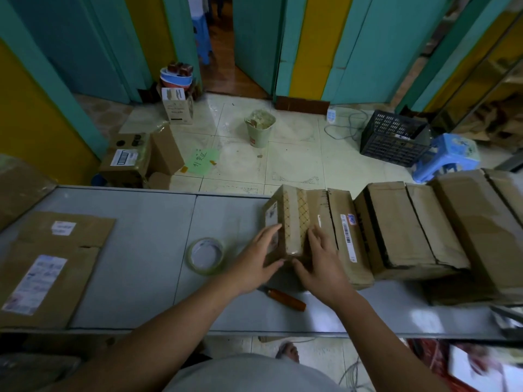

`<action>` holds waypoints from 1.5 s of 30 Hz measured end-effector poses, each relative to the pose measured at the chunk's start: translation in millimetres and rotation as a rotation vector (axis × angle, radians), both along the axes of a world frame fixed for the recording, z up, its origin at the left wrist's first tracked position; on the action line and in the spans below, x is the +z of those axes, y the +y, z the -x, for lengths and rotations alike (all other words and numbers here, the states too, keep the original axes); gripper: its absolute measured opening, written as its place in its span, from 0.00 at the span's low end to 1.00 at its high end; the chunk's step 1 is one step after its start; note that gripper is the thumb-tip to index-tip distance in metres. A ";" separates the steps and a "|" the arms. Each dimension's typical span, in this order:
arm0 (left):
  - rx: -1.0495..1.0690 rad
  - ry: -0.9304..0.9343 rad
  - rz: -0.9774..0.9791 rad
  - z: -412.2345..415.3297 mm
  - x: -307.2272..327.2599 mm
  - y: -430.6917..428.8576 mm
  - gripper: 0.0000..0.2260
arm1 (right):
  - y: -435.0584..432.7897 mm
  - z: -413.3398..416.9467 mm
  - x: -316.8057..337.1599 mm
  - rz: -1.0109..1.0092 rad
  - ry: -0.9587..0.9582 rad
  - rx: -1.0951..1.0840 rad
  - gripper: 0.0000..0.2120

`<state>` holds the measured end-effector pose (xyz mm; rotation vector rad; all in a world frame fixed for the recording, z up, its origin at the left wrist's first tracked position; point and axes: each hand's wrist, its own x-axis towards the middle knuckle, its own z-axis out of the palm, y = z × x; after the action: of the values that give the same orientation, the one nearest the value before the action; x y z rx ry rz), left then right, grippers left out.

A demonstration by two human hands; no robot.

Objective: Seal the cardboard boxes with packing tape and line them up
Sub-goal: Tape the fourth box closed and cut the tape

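Observation:
A small taped cardboard box (294,219) stands on the grey table (141,227) at the left end of a row of cardboard boxes (402,227). My left hand (254,264) lies flat against its left side, with the thumb under the near corner. On the box's near right part rests my right hand (322,264), fingers spread. Left of my hands, a roll of clear packing tape (206,256) lies flat on the table. A knife with an orange-brown handle (285,299) sits on the table between my forearms.
Flattened cardboard with labels (53,267) covers the table's left end. Beyond the table, on the tiled floor, stand a green bin (259,127), a black crate (393,137), a blue stool (447,157) and more boxes (135,159).

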<state>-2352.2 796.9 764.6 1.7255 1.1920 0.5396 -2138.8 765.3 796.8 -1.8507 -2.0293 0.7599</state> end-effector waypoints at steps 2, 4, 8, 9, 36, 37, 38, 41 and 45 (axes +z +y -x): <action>-0.004 0.033 -0.017 2.7 -0.3 0.3 0.41 | -1.7 0.6 5.0 -0.026 0.016 0.001 0.43; -0.011 0.084 -0.062 6.1 0.1 0.8 0.38 | -3.2 4.7 9.3 -0.066 0.025 -0.009 0.43; -0.019 0.140 -0.063 13.1 5.1 2.1 0.36 | -0.8 18.4 17.1 -0.166 0.001 0.002 0.41; -0.014 0.149 -0.066 16.4 6.5 2.1 0.35 | 0.9 22.3 19.4 -0.183 -0.004 0.008 0.40; -0.088 0.392 -0.418 110.3 87.9 -16.5 0.09 | 56.8 95.0 73.2 0.015 0.255 0.436 0.41; -0.086 0.393 -0.427 109.5 91.6 -14.4 0.09 | 56.4 94.4 74.0 -0.010 0.288 0.432 0.39; -0.082 0.396 -0.429 109.3 93.8 -12.5 0.09 | 55.5 93.6 75.1 -0.043 0.316 0.417 0.37; -0.066 0.382 -0.446 107.7 96.3 -9.9 0.10 | 48.1 92.5 75.9 -0.189 0.334 0.345 0.31; -0.061 0.354 -0.402 104.3 96.5 -8.1 0.10 | 33.8 95.6 71.6 -0.308 0.357 0.290 0.26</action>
<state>-2456.5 788.8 861.1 2.2643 1.3338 0.4703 -2234.3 799.1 868.4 -1.1766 -2.0577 0.7357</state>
